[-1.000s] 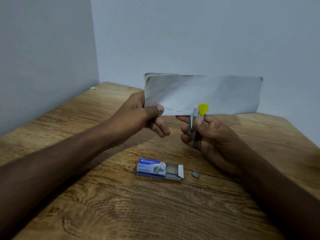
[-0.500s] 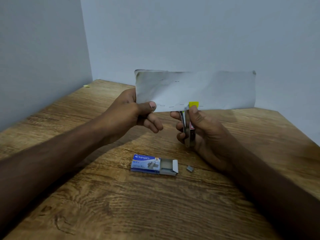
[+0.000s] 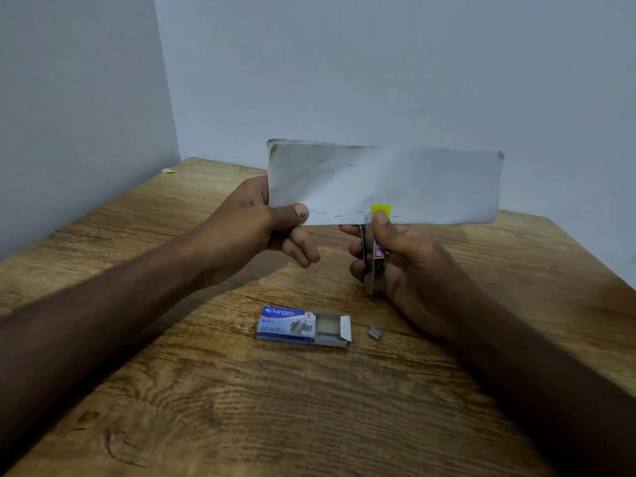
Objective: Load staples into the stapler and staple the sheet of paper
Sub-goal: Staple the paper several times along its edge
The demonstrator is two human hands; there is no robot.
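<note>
A folded white sheet of paper (image 3: 395, 180) is held upright above the table, with a row of staples along its lower edge. My left hand (image 3: 261, 225) pinches its lower left corner between thumb and fingers. My right hand (image 3: 402, 259) grips a small metal stapler (image 3: 373, 259) with a yellow tip, held upright. The stapler's jaws are clamped on the paper's lower edge near the middle, my thumb pressing on the yellow tip.
On the wooden table (image 3: 241, 407) lies a blue staple box (image 3: 292, 325) with its tray slid open to the right. A small loose strip of staples (image 3: 375, 333) lies just right of it. Grey walls close the left and back; a yellow scrap (image 3: 168, 171) sits in the far corner.
The stapler's yellow tip has gone from raised to pressed down onto the paper's edge under my right thumb. The paper and both hands shifted slightly in the view.
</note>
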